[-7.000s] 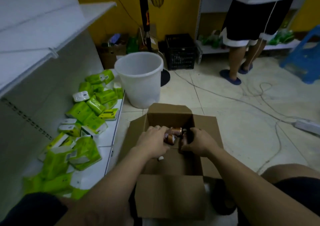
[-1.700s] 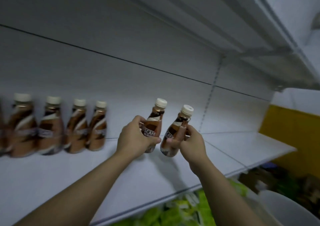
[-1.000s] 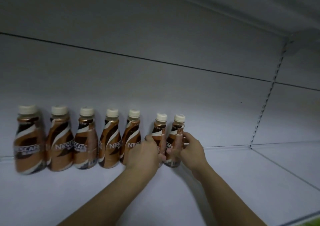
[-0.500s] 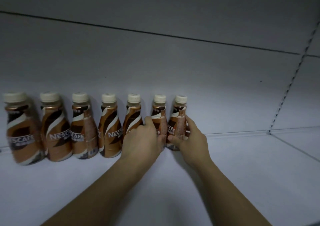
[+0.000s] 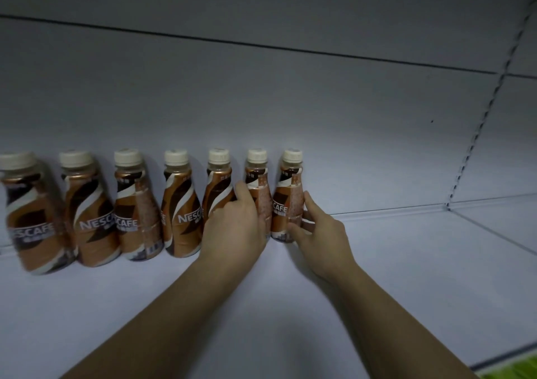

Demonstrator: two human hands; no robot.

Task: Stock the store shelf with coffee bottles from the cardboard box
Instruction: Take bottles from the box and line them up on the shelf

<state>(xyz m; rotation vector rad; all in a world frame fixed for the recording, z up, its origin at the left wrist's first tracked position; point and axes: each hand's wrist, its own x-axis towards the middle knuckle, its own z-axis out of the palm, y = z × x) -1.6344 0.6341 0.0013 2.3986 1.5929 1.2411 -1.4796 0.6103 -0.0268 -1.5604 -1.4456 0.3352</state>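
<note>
You're working in dim, cool, bluish-grey light. The brightest patch lies on the back panel (image 5: 363, 146) to the right of the bottles (image 5: 180, 204), and it fades to dark toward the top corners. Your forearms (image 5: 180, 317) cast soft, broad shadows on the shelf (image 5: 406, 277). The wide lens bows the panel seam (image 5: 261, 45) and tilts the leftmost bottles, which are smeared with blur. Labels mid-row read sharper. The green strip (image 5: 517, 367) in the lower right corner is out of focus.

Coffee bottles (image 5: 180, 204) line the back of the shelf (image 5: 406, 277); left hand (image 5: 235, 227) grips the sixth bottle (image 5: 257, 175), right hand (image 5: 319, 231) the seventh bottle (image 5: 286, 204).
</note>
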